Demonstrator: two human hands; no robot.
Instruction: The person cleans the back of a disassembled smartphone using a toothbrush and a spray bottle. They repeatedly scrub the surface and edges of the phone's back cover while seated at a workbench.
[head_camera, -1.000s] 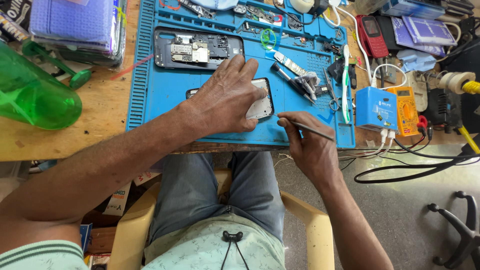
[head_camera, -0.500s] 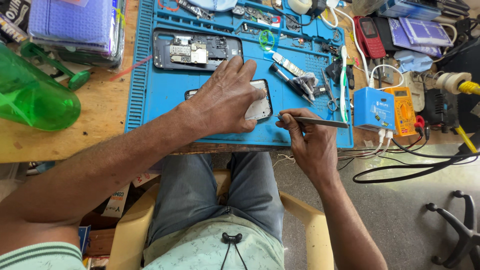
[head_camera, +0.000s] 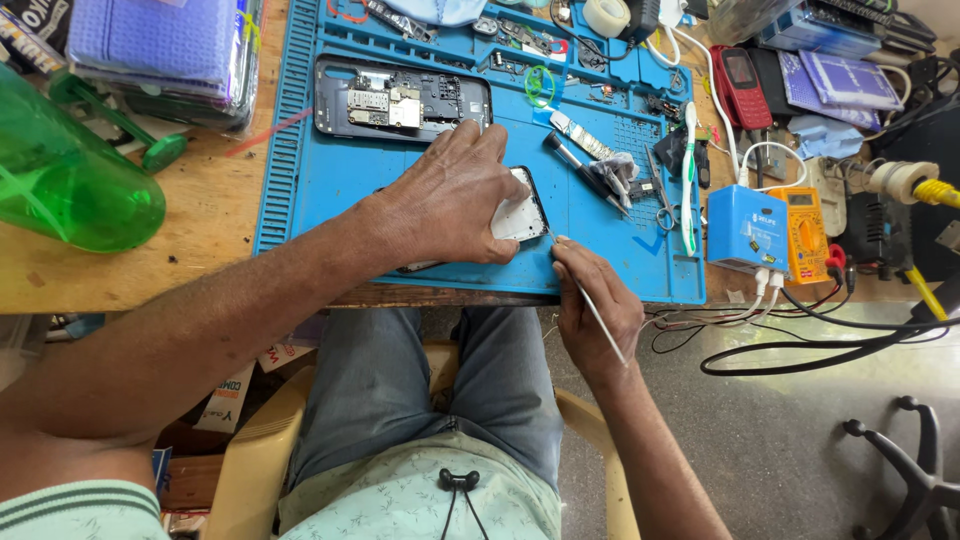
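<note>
The left hand lies flat, palm down, on a dismantled phone, its fingers spread and pressing rather than curled around it; only a pale, rounded-corner end of the phone with a thin black rim shows past the knuckles. The phone rests near the front edge of a blue rubbery repair mat, which is ribbed along its left side and moulded into small trays at the back. The right hand hangs just off the front edge of the wooden surface, its fingers pinched shut on a thin metal tool, a slim straight rod whose tip touches the phone's lower right corner. Further back on the mat lies a second opened phone body, a dark rectangle with bare circuit parts and metal shields showing. To the right of the hands lie a black-handled screwdriver, small scissors and a white toothbrush with green trim. Past the mat's right edge stand a small blue plastic box with cables plugged in and an orange multimeter. On the far left a translucent green plastic bottle lies on its side on the scuffed wood.
</note>
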